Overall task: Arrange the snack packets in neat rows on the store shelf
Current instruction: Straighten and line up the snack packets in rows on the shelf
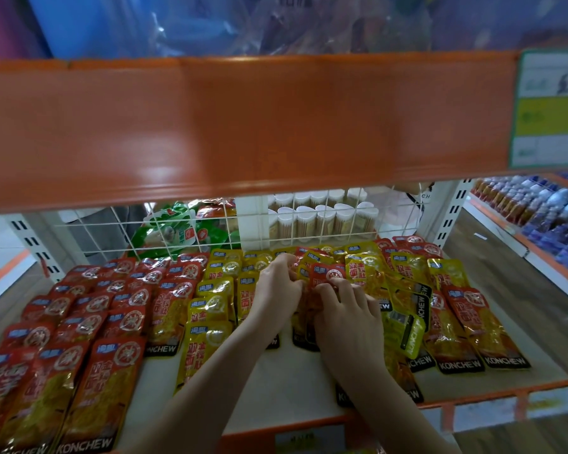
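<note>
A person reaches both bare arms onto a white store shelf [286, 381] edged in orange, seen from a head-worn camera looking down. Snack packets cover the shelf: red packets [89, 322] lie in overlapping rows from 7 to 10 o'clock, yellow packets [210, 309] form a column just left of centre, and a loose, mixed heap [404, 290] of yellow and red ones spreads from centre toward 3 o'clock. At the centre, the left hand [277, 290] and right hand [348, 309] meet with fingers curled, pinching a red packet [328, 275] at the heap's edge. The packets appear to be thin, glossy foil pouches, so they are probably light, floppy and slippery, apt to slide over each other; gripping a sealed end or a flat edge looks safest. An orange shelf front [243, 126] fills the upper half and hides the shelf's back. Behind a white wire grid [210, 224] at 12 o'clock sit green bags [164, 231] and capped jars [325, 217], only partly visible. The hands cover whatever lies beneath them, and the edges blur, leaving the label [551, 109] at 2 o'clock unreadable.
</note>
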`<state>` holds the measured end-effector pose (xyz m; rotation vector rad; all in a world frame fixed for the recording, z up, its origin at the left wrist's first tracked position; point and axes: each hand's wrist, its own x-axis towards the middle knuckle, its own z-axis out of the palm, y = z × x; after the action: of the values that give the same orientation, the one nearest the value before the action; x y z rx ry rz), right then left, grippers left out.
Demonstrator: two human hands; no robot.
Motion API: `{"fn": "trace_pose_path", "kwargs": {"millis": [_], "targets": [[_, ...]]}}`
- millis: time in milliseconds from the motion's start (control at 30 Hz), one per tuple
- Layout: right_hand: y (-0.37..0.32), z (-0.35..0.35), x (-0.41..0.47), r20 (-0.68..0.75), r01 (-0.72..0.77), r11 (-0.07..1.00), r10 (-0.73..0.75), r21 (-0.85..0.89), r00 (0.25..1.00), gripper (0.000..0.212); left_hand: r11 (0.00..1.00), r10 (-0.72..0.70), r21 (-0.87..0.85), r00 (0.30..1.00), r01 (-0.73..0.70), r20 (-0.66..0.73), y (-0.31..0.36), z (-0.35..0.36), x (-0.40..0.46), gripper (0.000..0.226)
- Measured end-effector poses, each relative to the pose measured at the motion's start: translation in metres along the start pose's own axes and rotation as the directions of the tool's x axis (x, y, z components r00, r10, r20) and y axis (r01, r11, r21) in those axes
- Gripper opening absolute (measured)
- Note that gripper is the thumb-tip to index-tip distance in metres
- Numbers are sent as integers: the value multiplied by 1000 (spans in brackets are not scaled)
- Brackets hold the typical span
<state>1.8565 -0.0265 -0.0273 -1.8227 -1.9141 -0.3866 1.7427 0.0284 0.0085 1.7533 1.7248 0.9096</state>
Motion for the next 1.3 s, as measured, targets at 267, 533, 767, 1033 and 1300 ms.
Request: {"fn": "trace_pose_path", "kwargs": {"millis": [267,533,767,1033,1300], "targets": [[4,1,-2,-28,-20,1000,20,20,999,18,995,56,-70,987,-67,-151,9,-33,-7,17],[-1,-21,14,-27,300,890,-310,344,950,49,982,-35,-187,972,-9,-233,-12,-67,-15,23],[-32,-19,15,-23,398,826,-425,400,905,55,907,-108,-416,992,73,-63,-34,-83,-19,13],[-36,-5,-7,-120,348,826,-329,444,936,29,997,72,28,988,-69,-140,-68,-83,-31,23],[-35,-6,-11,80,340,785,-440,518,895,40,936,245,274,968,-222,-55,-79,-64,-43,27]]}}
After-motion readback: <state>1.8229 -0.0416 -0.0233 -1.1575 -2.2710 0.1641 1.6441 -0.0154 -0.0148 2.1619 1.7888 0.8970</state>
